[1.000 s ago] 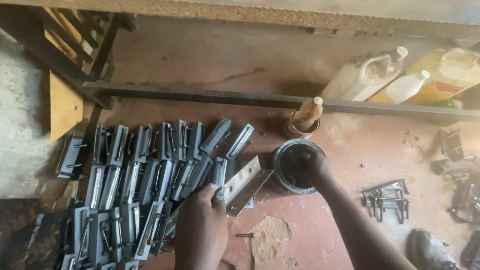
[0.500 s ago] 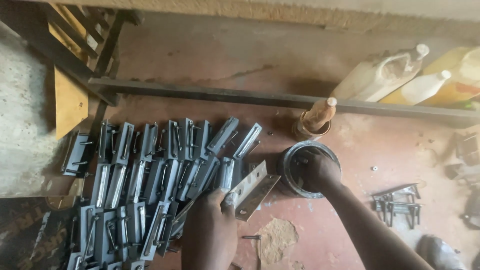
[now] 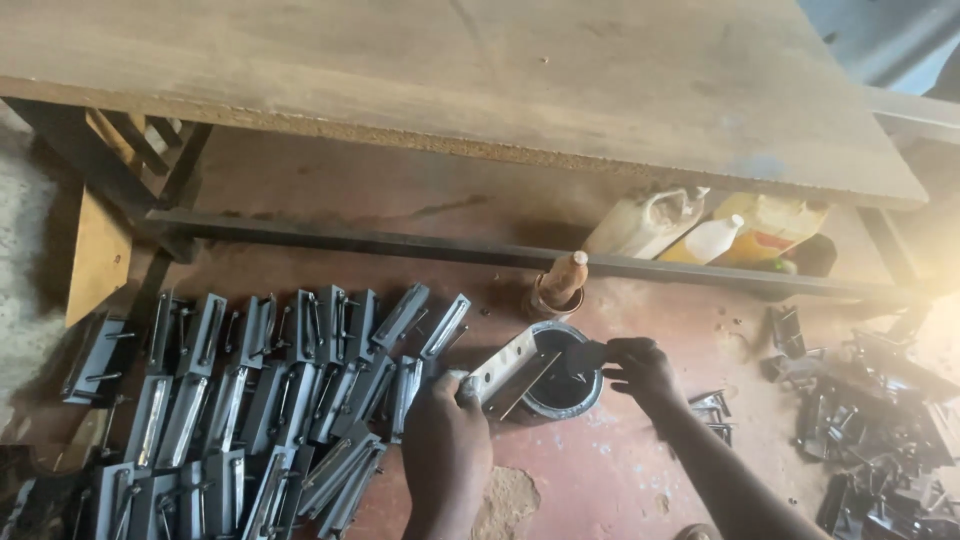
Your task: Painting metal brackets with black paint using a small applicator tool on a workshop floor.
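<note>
A: Progress?

B: Looks approx. halfway. Big batch of dark coated brackets [image 3: 250, 400] laid in rows on floor at left; loose pile of metal parts [image 3: 880, 430] at right prob. not yet done.

A: Grips?

B: Left hand [image 3: 447, 445] closed round lower end of pale bracket [image 3: 505, 368], tilted over rim of black paint tin [image 3: 560, 372]. Right hand [image 3: 643, 372] pinching dark brush/rag [image 3: 585, 355] above tin.

A: Vs. 0.5 s ago?

B: Right hand lifted out of tin. View tipped up, wooden table [image 3: 480, 80] now filling top.
</note>
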